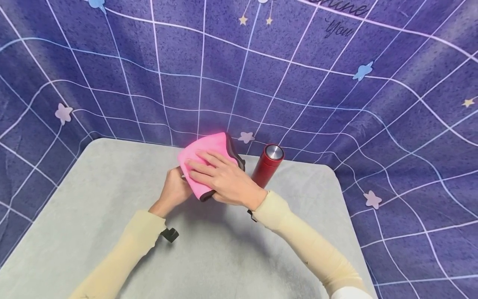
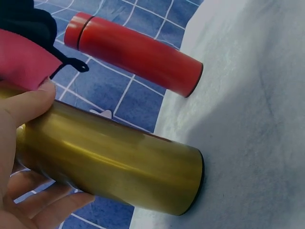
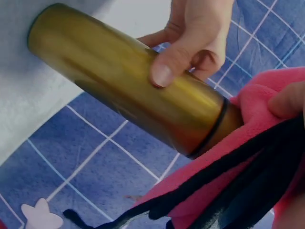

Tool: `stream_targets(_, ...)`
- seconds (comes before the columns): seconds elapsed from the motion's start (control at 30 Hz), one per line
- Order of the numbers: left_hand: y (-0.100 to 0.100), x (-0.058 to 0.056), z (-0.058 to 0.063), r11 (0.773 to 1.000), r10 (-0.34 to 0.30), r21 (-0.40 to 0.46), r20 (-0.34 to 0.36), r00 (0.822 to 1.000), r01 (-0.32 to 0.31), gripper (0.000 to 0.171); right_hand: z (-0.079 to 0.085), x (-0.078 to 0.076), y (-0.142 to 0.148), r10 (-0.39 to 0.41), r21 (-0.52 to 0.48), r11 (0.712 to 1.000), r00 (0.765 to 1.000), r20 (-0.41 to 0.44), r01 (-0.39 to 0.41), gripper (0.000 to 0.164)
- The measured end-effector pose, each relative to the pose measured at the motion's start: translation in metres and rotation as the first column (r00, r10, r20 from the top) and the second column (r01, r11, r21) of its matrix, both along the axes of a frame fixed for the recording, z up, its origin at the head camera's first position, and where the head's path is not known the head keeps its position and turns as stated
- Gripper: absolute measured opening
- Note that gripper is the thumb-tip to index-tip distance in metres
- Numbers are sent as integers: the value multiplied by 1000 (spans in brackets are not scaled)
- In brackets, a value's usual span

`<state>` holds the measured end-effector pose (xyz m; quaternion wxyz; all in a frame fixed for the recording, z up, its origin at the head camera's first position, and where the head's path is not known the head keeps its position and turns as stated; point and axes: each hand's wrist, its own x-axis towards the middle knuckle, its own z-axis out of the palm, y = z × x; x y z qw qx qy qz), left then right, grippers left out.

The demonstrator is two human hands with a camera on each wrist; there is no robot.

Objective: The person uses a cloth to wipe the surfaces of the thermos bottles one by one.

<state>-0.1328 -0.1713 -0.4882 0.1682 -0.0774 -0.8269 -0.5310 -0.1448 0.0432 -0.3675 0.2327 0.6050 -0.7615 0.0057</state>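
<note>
My left hand (image 1: pixel 175 187) grips the side of a gold thermos bottle (image 2: pixel 109 152), thumb on one side and fingers on the other. The bottle stands with its base at the grey table covering; in the head view the cloth and hands hide it. A pink cloth (image 1: pixel 203 143) with a dark edging and a small loop drapes over the bottle's cap (image 3: pixel 226 128). Over the cloth lies my right hand (image 1: pixel 228 178), holding it around the cap, its thumb pressing the fabric in the right wrist view.
A red thermos bottle (image 1: pixel 265 168) with a silver lid top stands upright to the right, close by my right wrist. The grey table (image 1: pixel 209 261) ends at a blue gridded curtain (image 1: pixel 149 62) with star figures behind and at both sides.
</note>
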Motion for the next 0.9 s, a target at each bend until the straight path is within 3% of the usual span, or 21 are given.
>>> stream_targets(0.17, 1, 0, 1, 999, 10, -52, -28, 1000, -12, 14, 11, -1, -3, -21, 84, 996, 999, 38, 17, 57)
stream_targets(0.33, 1, 1, 1, 996, 3, -84, -65, 998, -9, 18, 19, -5, -4, -38, 126, 992, 994, 99, 25, 58)
stream_targets(0.53, 1, 2, 0, 997, -34, -77, -82, 996, 27, 27, 22, -9, -1, -46, 62, 998, 972, 229, 32, 68)
stream_targets(0.73, 2, 5, -1, 997, -57, -55, -56, 997, 54, 44, 22, -15, 2, 5, 5, 1000, 954, 299, -7, 65)
stream_targets(0.9, 4, 6, 1, 997, -79, -27, -44, 996, 77, 60, 25, -20, 4, 19, -18, 1000, 924, 383, -13, 66)
